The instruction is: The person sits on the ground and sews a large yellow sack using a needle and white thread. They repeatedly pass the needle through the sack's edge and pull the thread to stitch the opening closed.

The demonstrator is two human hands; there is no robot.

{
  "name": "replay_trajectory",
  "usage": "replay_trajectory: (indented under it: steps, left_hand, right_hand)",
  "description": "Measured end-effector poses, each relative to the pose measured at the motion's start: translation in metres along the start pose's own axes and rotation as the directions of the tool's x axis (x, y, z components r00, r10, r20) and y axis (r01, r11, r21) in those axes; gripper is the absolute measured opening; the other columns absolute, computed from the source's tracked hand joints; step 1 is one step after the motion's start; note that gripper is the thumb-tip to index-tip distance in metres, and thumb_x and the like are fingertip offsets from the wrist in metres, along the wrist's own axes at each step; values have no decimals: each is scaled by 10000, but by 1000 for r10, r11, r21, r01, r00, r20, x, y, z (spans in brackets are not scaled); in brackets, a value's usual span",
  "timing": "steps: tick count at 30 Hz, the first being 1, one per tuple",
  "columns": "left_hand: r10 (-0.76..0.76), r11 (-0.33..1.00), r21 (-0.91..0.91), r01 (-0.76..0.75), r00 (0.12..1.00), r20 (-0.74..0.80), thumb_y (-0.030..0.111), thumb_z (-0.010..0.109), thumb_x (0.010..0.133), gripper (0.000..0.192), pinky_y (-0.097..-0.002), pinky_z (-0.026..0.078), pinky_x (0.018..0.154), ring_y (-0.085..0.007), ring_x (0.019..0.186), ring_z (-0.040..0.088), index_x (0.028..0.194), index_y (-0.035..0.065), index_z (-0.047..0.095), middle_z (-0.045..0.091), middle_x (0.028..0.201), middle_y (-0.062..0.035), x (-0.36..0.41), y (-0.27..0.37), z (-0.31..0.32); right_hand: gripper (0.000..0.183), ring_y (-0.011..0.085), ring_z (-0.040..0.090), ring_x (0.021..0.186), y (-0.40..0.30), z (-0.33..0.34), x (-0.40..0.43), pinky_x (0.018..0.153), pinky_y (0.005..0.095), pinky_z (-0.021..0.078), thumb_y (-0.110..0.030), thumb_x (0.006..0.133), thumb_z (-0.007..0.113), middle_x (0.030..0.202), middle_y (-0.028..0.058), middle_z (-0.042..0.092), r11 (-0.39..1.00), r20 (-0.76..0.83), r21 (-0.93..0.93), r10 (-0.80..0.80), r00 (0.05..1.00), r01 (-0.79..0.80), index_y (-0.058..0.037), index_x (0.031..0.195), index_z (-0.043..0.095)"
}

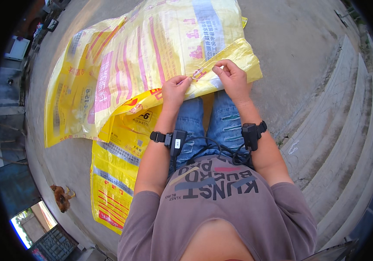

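A large sheet of yellow woven plastic sacks (160,49), printed in red, purple and grey, spreads over my knees and the ground before me. My left hand (174,89) pinches white thread (197,75) between thumb and forefinger at the folded near edge of the sheet. To its right, my right hand (233,78) is raised just over the fold, its thumb and forefinger pinched together near the thread. The thread is thin, and whether a needle is in those fingertips is too small to see. Some thread lies in a loose tangle between my hands.
Another part of the yellow sacking (114,182) hangs down at my left side. A brown chicken (62,198) stands on the concrete ground (56,163) at left. Concrete steps (333,137) run along the right. Black cables (220,148) cross my lap between two wrist-worn devices.
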State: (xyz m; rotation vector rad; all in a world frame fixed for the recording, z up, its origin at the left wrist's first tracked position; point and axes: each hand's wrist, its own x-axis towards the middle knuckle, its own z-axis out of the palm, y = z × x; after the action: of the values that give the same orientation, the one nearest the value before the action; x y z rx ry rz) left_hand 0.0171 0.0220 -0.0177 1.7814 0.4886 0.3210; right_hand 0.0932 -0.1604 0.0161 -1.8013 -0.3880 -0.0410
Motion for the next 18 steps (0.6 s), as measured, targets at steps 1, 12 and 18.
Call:
replay_trajectory:
  steps: [1, 12, 18]
  left_hand:
    - [0, 1000, -10, 0, 1000, -2, 219, 719, 813, 259, -259, 501, 646, -121, 701, 653, 928, -12, 731, 718, 775, -94, 0, -1, 1]
    - [42, 998, 37, -42, 999, -18, 236, 726, 819, 254, -271, 508, 656, -143, 722, 677, 905, -3, 728, 722, 796, -113, -2, -2, 2]
    - [63, 980, 187, -62, 998, 1, 204, 725, 817, 256, -241, 486, 631, -89, 687, 617, 915, -33, 726, 700, 752, -49, -2, 1, 3]
  right_hand:
    - [158, 24, 467, 600, -3, 7, -1, 554, 196, 397, -165, 871, 704, 648, -41, 547, 1000, 57, -25, 4, 998, -2, -15, 907, 669]
    - [127, 278, 663, 792, 4, 37, -4, 654, 329, 512, -119, 824, 667, 855, 126, 682, 906, 111, -274, -304, 946, 323, -38, 921, 681]
    - [113, 161, 592, 654, 10, 10, 2, 583, 298, 470, -142, 883, 645, 763, 38, 631, 983, 555, 138, 26, 831, -122, -30, 868, 643]
